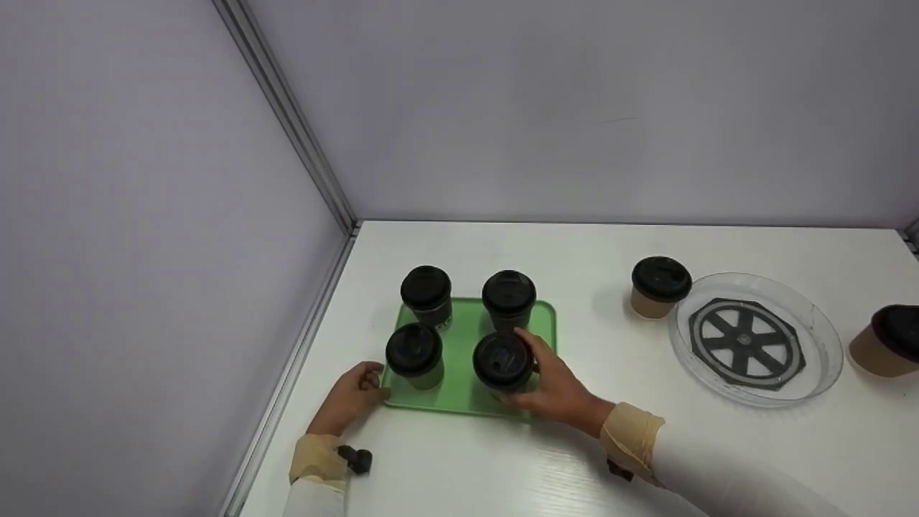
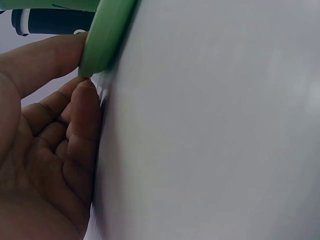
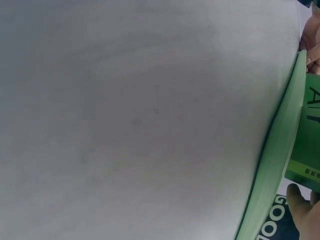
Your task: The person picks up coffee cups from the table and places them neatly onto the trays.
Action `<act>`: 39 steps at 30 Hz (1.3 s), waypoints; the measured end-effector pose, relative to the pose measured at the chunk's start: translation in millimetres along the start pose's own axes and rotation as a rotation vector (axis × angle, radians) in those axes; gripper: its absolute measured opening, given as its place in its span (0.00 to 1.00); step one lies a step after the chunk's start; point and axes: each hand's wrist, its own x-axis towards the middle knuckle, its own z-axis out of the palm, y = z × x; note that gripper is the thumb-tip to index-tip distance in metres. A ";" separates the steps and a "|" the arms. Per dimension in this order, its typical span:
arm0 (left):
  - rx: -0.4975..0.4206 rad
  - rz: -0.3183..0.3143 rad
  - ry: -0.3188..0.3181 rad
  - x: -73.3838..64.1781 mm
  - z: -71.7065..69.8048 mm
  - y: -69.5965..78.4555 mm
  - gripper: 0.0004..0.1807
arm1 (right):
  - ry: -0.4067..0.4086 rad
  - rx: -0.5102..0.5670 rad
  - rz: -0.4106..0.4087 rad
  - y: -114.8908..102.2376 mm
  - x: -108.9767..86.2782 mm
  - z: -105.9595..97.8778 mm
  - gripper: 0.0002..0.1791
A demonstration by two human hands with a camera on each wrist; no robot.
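Observation:
In the head view, several paper cups with black lids stand upright on a green tray (image 1: 459,359). My left hand (image 1: 352,398) pinches the tray's near left corner, its thumb over the rim in the left wrist view. My right hand (image 1: 560,388) grips the near right cup (image 1: 502,361) around its side. The near left cup (image 1: 416,355) stands beside it. Behind them are the far left cup (image 1: 426,296) and far right cup (image 1: 510,300). A green printed cup (image 3: 307,135) shows beside my right thumb in the right wrist view.
To the right lies a round clear dish (image 1: 826,345) with a black spoked pattern. A brown cup (image 1: 657,287) with a black lid stands at its left; another brown cup (image 1: 883,345) leans at its right. Grey walls border the white table (image 1: 459,474) at left and back.

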 end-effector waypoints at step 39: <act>0.043 -0.019 0.046 -0.8 2.8 2.3 0.24 | 0.036 -0.238 -0.184 4.9 -17.8 -71.4 0.33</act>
